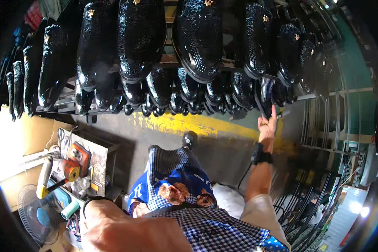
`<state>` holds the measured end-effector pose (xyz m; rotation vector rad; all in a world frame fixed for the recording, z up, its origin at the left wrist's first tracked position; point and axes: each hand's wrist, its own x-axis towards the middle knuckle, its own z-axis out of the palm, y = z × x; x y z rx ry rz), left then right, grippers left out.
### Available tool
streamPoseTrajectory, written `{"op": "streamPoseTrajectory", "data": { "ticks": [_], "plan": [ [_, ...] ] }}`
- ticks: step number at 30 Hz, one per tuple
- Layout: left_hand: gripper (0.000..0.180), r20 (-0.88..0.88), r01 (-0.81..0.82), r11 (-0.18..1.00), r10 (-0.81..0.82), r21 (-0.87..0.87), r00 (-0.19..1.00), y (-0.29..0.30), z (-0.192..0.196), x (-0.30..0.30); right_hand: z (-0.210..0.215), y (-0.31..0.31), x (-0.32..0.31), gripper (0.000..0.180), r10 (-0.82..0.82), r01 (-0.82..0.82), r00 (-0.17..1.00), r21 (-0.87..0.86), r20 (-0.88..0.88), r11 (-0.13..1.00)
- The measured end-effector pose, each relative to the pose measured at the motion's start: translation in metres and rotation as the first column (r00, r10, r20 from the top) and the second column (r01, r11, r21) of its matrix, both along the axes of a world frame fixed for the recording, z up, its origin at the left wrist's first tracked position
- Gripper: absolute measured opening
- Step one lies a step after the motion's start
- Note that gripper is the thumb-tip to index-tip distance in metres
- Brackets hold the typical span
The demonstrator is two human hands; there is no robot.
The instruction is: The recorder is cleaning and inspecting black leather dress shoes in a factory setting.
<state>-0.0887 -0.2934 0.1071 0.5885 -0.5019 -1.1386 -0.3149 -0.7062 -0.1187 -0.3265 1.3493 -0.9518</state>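
My right hand (268, 124) is raised to the lower row of a shoe rack, with the thumb and a finger on either side of the toe of a glossy black shoe (263, 98). That shoe is tilted compared with its neighbours. A dark watch is on my right wrist. Close to the camera at the lower left, my left arm (134, 231) is bent, with a dark band on it. The fingers of my left hand cannot be made out. Larger textured black shoes (199, 40) with gold ornaments fill the upper row.
On the left, a workbench (97, 153) bears an orange socket box (79, 157) and an orange and yellow tool (71, 171). A fan (33, 214) stands beside it. Metal racks (323, 126) line the right side. A yellow stripe (185, 124) crosses the floor below the shoes.
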Motion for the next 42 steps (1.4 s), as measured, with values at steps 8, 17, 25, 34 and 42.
{"op": "streamPoseTrajectory", "data": {
  "ticks": [8, 17, 25, 34, 42],
  "plan": [
    [0.027, -0.332, -0.017, 0.984, -0.043, -0.176, 0.942, 0.015, 0.023, 0.005, -0.010, 0.103, -0.078, 0.044, 0.055, -0.032, 0.919, -0.066, 0.391, 0.997],
    [0.025, -0.484, 0.022, 0.935, -0.203, -0.354, 0.851, -0.019, 0.055, 0.003, 0.016, 0.188, -0.078, 0.044, 0.039, 0.002, 0.953, -0.132, 0.302, 0.991],
    [0.035, -0.227, 0.304, 0.793, -0.476, -0.527, 0.850, -0.014, 0.055, 0.019, 0.025, 0.213, -0.066, 0.025, 0.249, -0.191, 0.937, -0.238, 0.243, 0.952],
    [0.044, 0.058, 0.593, 0.575, -0.689, -0.563, 0.723, -0.015, 0.048, 0.041, 0.075, 0.221, -0.013, 0.057, 0.001, -0.669, 0.695, -0.646, -0.719, 0.369],
    [0.044, -0.182, 0.343, 0.858, -0.433, -0.382, 0.883, -0.007, 0.067, 0.030, 0.072, 0.227, -0.007, 0.059, -0.197, -0.711, 0.641, -0.671, -0.741, 0.211]
  ]
}}
